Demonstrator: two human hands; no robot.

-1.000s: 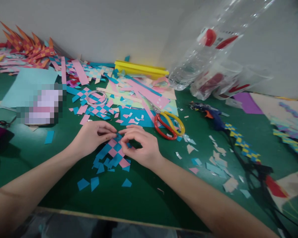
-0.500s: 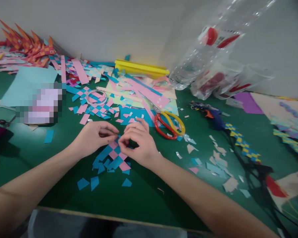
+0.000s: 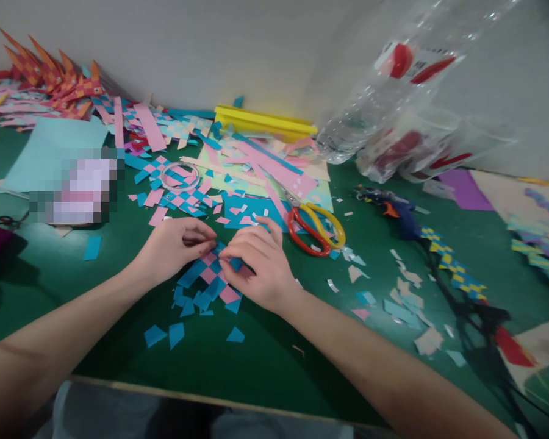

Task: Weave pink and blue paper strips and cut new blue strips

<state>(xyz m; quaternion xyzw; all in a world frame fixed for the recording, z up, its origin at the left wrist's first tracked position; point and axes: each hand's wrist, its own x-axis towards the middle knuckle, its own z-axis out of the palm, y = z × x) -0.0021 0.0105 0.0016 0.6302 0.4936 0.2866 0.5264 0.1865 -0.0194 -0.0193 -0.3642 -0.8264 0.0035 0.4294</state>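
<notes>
Between my hands is a woven paper piece [image 3: 214, 275] in blue and pink checks, its lower end over the green table. My left hand [image 3: 183, 244] pinches its upper end with thumb and fingers. My right hand [image 3: 258, 262] is closed in a pinch at the piece's right edge, the other fingers curled above; its fingertips hide part of the weave. Small blue paper scraps [image 3: 190, 302] lie just below and left of the piece. Beyond my right hand rest scissors [image 3: 315, 228] with one red and one yellow handle loop.
Behind my hands lie pink paper strips [image 3: 274, 164] and a roll of clear tape [image 3: 180, 175]. A yellow holder [image 3: 265, 124] stands against the wall. At right are plastic cups [image 3: 439, 143], a clear bottle [image 3: 375, 91] and a glue gun [image 3: 402, 216]. A blurred phone [image 3: 82, 189] lies left.
Both hands stay at the woven piece with only slight finger shifts. My right fingertips sit a little lower along its edge. The whole view has shifted slightly.
</notes>
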